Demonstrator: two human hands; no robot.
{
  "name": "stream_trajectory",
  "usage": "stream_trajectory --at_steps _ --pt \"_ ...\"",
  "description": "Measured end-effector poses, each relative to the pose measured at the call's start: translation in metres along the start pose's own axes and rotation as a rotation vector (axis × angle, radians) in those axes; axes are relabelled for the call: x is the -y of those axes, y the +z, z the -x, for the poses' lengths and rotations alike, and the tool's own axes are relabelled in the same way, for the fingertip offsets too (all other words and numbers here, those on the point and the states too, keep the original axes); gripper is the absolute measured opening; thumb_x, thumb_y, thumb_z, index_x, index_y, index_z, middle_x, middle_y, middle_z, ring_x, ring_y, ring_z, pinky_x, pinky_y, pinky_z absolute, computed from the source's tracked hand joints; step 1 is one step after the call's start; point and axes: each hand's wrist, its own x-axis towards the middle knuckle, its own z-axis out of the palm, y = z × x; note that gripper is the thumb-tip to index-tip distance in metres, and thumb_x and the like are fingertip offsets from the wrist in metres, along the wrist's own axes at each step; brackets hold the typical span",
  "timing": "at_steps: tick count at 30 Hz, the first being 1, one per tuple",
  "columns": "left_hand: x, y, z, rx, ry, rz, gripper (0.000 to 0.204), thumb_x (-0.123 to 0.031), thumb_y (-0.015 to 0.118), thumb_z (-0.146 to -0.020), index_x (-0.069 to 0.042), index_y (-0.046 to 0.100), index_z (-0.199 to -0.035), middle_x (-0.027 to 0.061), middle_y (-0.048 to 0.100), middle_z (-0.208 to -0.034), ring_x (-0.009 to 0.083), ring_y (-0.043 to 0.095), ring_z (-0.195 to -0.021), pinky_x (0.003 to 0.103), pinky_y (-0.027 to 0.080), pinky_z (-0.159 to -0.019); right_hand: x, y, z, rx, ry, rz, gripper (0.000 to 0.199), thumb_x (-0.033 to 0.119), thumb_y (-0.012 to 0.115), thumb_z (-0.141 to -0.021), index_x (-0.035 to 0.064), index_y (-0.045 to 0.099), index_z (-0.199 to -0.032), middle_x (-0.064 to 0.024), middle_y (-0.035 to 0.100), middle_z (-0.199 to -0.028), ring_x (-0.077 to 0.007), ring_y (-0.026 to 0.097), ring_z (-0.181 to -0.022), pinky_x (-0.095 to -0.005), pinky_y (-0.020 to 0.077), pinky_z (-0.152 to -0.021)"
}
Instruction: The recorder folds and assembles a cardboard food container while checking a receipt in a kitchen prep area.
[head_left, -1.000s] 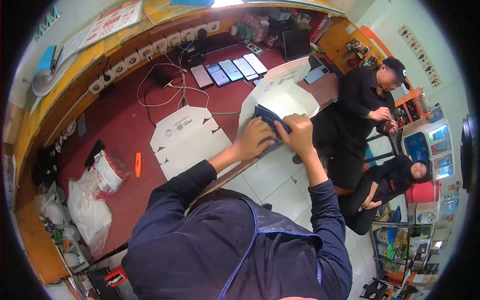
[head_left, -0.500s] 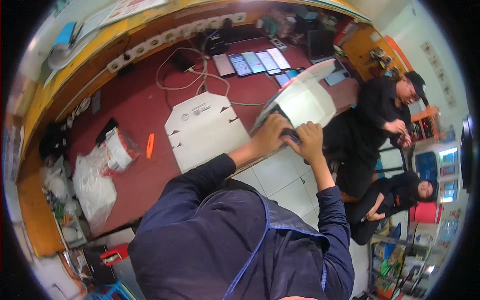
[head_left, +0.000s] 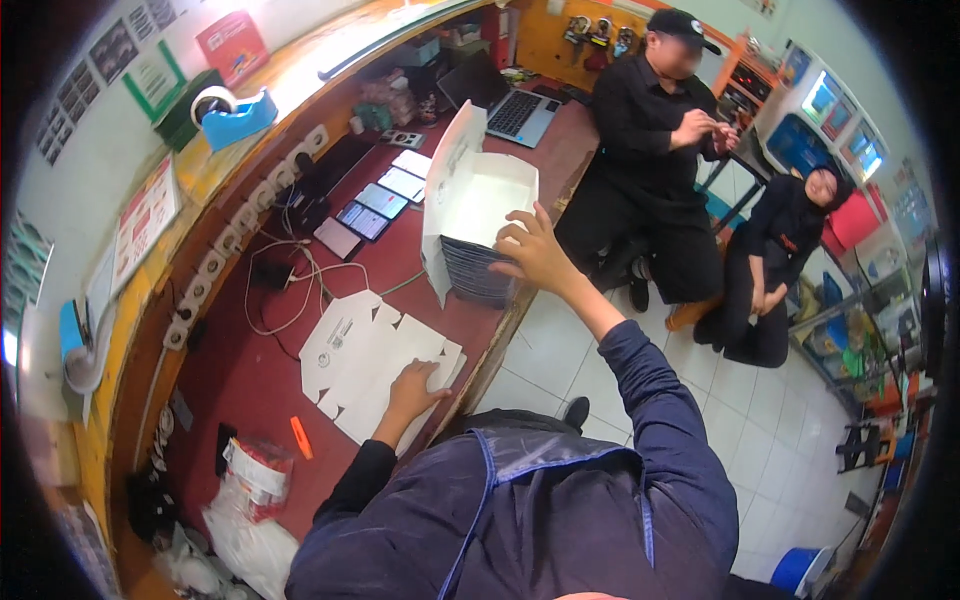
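Note:
My left hand [head_left: 413,393] lies with its fingers apart on a flat, die-cut white cardboard blank [head_left: 350,365] with small slots along its edges. My right hand [head_left: 535,252] is spread beside a folded white cardboard box [head_left: 503,187] with an open, raised lid. It holds nothing that I can see; whether its fingertips touch the box, I cannot tell. Directly under the box's near side sits a stack of thin dark pieces [head_left: 478,275], close to the table's right edge.
Several phones [head_left: 380,200] lie in rows on the dark red table [head_left: 235,350], near white cables [head_left: 320,262]. An orange cutter [head_left: 301,437] and plastic bags [head_left: 250,530] are at the left. Beyond stands a laptop [head_left: 522,118]. Two people in black [head_left: 650,130] sit at the right.
My hands have come apart from a dark piece at the box's near side. The left has moved onto the flat cardboard; the right has opened beside the box. The view has turned.

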Motion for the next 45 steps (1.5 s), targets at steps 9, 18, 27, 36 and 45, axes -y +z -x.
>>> stream_trajectory --at_steps 9,18,27,36,45 --pt "0.015 -0.062 0.004 -0.288 -0.388 0.416 0.023 -0.017 0.062 -0.083 0.006 0.063 -0.081 0.0101 0.058 -0.060 0.0117 0.051 -0.054 0.028 0.041 -0.052 0.062 0.011 0.038 -0.521 0.210 -0.163 0.038 0.021 0.072 -0.069 0.0130 0.059 -0.104 -0.0083 0.051 -0.096 -0.0307 0.048 -0.095 -0.0425 0.0396 -0.081" --pt "-0.067 -0.058 0.056 -0.877 -0.170 0.420 0.024 -0.017 0.060 -0.085 0.002 0.062 -0.099 0.0113 0.060 -0.093 0.0196 0.056 -0.086 0.031 0.044 -0.074 0.216 0.062 -0.011 0.189 0.474 -1.488 0.090 0.036 0.071 -0.074 0.0077 0.020 -0.142 -0.0208 0.039 -0.135 -0.0291 0.043 -0.122 -0.0368 0.0391 -0.098" --pt "-0.072 -0.131 0.084 -0.939 -0.542 1.245 0.051 -0.031 0.057 -0.089 0.008 0.046 -0.120 0.0179 0.051 -0.117 0.0235 0.054 -0.102 0.034 0.049 -0.083 0.208 0.018 -0.017 -0.110 -0.408 -0.900 0.046 0.000 0.056 -0.078 0.0111 0.055 -0.123 -0.0169 0.052 -0.122 -0.0356 0.049 -0.113 -0.0416 0.0417 -0.095" --pt "-0.145 -0.113 0.040 -1.276 0.046 1.261 0.045 -0.032 0.054 -0.091 0.001 0.048 -0.120 0.0155 0.052 -0.120 0.0245 0.052 -0.108 0.039 0.044 -0.091 0.185 -0.064 -0.011 -0.576 -0.139 -1.005 0.048 -0.002 0.058 -0.079 0.0100 0.052 -0.125 -0.0232 0.056 -0.118 -0.0360 0.060 -0.102 -0.0385 0.0527 -0.079" --pt "-0.157 -0.057 -0.005 -0.803 0.083 0.923 0.045 -0.024 0.052 -0.092 0.001 0.041 -0.128 0.0170 0.046 -0.128 0.0247 0.050 -0.111 0.038 0.043 -0.092 0.160 -0.156 0.040 -0.670 -0.187 -0.328 0.035 0.029 0.065 -0.079 0.0242 0.062 -0.113 -0.0176 0.043 -0.130 -0.0362 0.046 -0.115 -0.0551 0.0325 -0.098"
